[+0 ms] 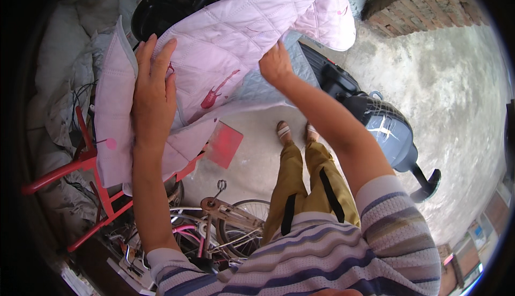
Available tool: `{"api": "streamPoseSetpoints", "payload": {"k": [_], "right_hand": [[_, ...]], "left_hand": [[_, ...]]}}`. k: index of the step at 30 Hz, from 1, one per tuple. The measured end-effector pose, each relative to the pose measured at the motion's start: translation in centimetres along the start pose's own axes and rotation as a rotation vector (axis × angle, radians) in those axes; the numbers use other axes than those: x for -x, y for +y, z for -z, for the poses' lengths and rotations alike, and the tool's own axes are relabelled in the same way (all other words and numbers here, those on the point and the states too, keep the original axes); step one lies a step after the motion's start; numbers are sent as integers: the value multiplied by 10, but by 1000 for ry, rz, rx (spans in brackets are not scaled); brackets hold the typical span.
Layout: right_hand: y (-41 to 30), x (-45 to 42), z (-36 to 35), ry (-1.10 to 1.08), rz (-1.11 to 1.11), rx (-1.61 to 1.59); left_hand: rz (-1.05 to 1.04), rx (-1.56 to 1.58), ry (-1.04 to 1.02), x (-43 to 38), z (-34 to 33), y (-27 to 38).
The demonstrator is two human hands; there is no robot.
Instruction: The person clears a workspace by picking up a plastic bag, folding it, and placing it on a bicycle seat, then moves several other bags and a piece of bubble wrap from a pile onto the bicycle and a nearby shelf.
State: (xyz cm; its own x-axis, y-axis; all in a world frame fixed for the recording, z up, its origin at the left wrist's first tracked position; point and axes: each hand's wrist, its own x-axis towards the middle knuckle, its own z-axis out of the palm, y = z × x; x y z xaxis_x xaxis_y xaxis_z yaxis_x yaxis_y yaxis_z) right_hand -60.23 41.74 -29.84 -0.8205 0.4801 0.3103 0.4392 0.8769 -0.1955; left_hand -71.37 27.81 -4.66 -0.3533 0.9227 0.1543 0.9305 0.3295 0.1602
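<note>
A pink quilted cover with red guitar and music-note prints lies spread and folded before me, its grey-blue underside showing at the right. My left hand rests on the cover's left part, back upward, fingers extended and slightly apart. Near the middle, my right hand is closed on the cover's edge. Part of the cover drapes over a red metal frame at the left. Beyond my left fingertips sits a round black object, partly hidden by the fabric.
A black vehicle part with a glossy rounded body stands at my right. Bicycles are below left, near a red flat panel. Pale sheeting lies at the far left; a brick structure stands upper right.
</note>
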Motion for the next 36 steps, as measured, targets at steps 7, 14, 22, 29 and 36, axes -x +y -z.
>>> {"api": "streamPoseSetpoints", "payload": {"k": [7, 14, 22, 29, 36], "right_hand": [[40, -11, -18, -326, 176, 251], [40, -43, -60, -237, 80, -749], [50, -6, -25, -627, 264, 108], [71, 86, 44, -592, 370, 170], [73, 97, 48, -539, 359, 161]], "left_hand": [[-440, 50, 253, 6, -64, 29], [-710, -586, -564, -8, -174, 49], [-317, -750, -430, -15, -181, -12], [-366, -781, -409, 0, -177, 4], [-340, -767, -479, 6, -179, 18]]}}
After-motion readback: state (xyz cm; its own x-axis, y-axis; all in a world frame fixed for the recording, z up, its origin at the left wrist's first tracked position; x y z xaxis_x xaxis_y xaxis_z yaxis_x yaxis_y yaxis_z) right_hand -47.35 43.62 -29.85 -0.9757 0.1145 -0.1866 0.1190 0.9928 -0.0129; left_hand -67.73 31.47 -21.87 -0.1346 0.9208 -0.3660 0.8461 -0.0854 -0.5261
